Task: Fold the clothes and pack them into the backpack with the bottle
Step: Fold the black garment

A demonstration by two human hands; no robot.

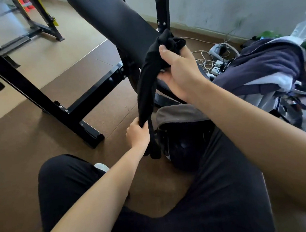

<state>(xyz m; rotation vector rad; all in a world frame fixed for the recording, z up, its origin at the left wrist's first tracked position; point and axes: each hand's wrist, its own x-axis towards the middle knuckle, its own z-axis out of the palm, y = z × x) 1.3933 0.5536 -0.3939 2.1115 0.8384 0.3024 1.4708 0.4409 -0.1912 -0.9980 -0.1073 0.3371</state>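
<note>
**Black garment stretched between two hands**

A person sits on the brown floor mat [21, 145] in black trousers [65, 179] and holds a black cloth garment [146, 86] up in the air in front of the knees. The right hand [180, 72] is the higher one. Its fingers and thumb are closed around the bunched upper end of the garment. The left hand [138, 133] is lower and nearer to the body, and it makes a fist around the twisted lower end. A short tail of cloth hangs under this fist. Between the two hands the garment runs as a narrow, rolled band, almost upright.

Just under the garment, between the legs, stands a black rounded bag with a grey top [180, 146]. To the right lies a navy and white jacket [266, 63] on a pile. Behind the jacket, at the wall, a clear plastic bottle [305, 23] is in view. White cables [208, 59] lie tangled on the floor near the jacket. Behind the hands is a black padded bench [110, 21] on a black metal frame [35, 92].
</note>
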